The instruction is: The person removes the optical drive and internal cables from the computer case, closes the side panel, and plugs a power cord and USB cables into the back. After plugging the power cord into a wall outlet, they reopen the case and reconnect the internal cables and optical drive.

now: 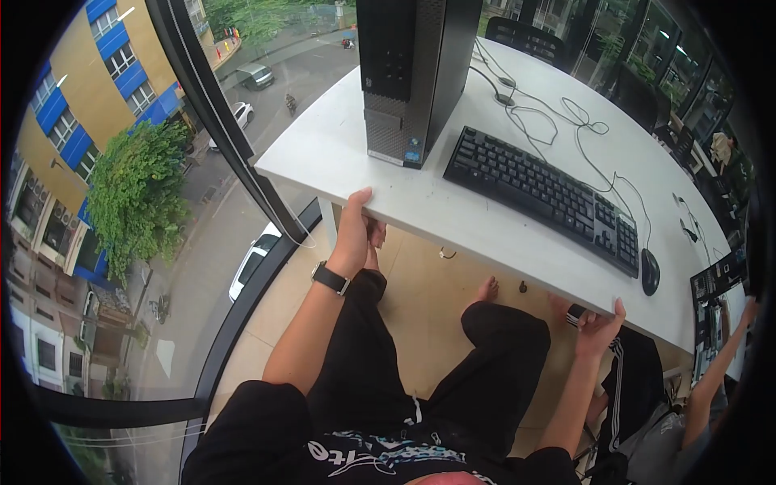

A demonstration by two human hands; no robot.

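Note:
My left hand, with a watch on its wrist, grips the near edge of a white desk; its thumb lies on top and its fingers curl beneath. Farther right along the same edge, my right hand holds the desk too, thumb up at the rim and fingers under it. A black desktop computer tower stands upright on the desk, beyond my left hand. Between it and a black mouse lies a black keyboard, set at a slant.
Loose cables trail over the desktop. A black chair is behind the desk. To the right sits another person, with an arm reaching toward a separate work area. A large window with a dark frame runs along my left.

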